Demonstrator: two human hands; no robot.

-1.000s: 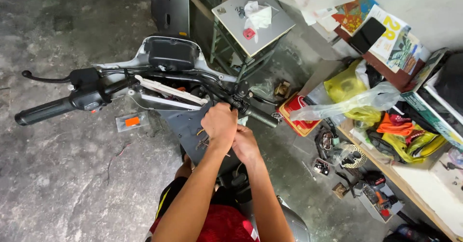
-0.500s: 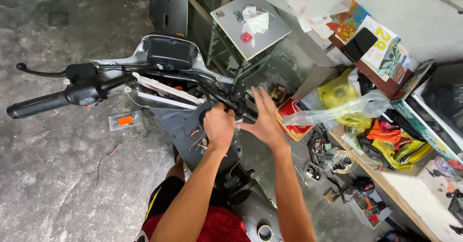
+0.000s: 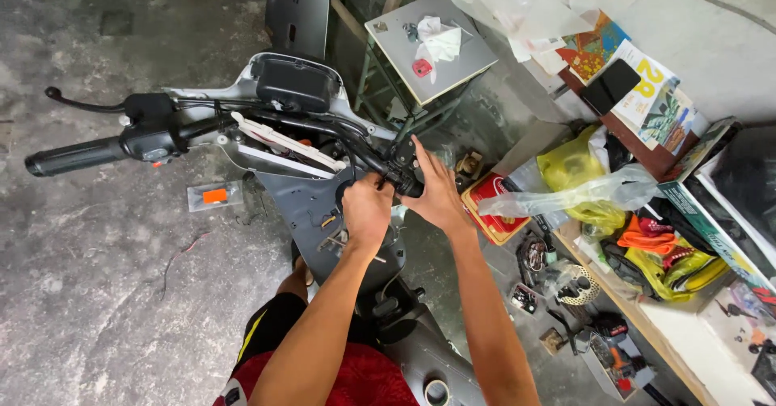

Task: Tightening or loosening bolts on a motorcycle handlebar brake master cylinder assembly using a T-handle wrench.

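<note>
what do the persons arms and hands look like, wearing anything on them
Both forearms are bare, with no sleeves in view. The left hand and right hand have no gloves, and no rings, watch or wristbands show. Lower down, the person wears red clothing and black shorts with a yellow stripe.

Both hands (image 3: 404,204) at the right end of a stripped scooter handlebar (image 3: 242,127).

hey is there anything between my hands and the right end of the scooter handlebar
Nothing visible. Your left hand and right hand are both already on the right end of the handlebar, by the black switch housing, with no cable or cover between.
</note>
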